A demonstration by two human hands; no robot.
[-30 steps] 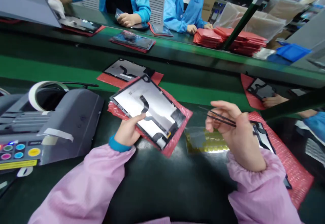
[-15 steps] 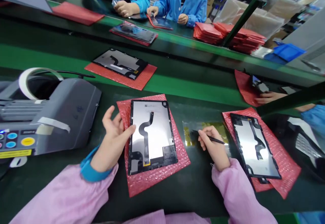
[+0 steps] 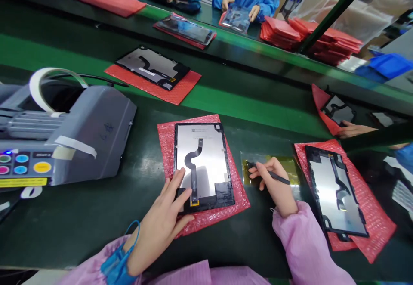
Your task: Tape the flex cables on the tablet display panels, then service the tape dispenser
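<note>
A tablet back panel (image 3: 203, 160) with a black flex cable lies on a red bubble-wrap sheet (image 3: 167, 143) in front of me. My left hand (image 3: 167, 216) rests flat on the panel's lower left corner, fingers spread. My right hand (image 3: 274, 186) pinches black tweezers (image 3: 271, 174), their tip down on a clear sheet of yellow stickers (image 3: 290, 166) to the right of the panel.
A grey tape dispenser machine (image 3: 64, 134) stands at the left. A second panel on red wrap (image 3: 338, 194) lies at the right. Another panel (image 3: 151, 67) rides on the green conveyor belt. People in blue coats work across the belt beside stacked red bags (image 3: 309, 39). Another person's hand (image 3: 355, 129) is at the far right.
The panel went from tilted in my left hand to lying flat on the wrap. My left hand has settled on its lower corner. My right hand has lowered the tweezers onto the sticker sheet.
</note>
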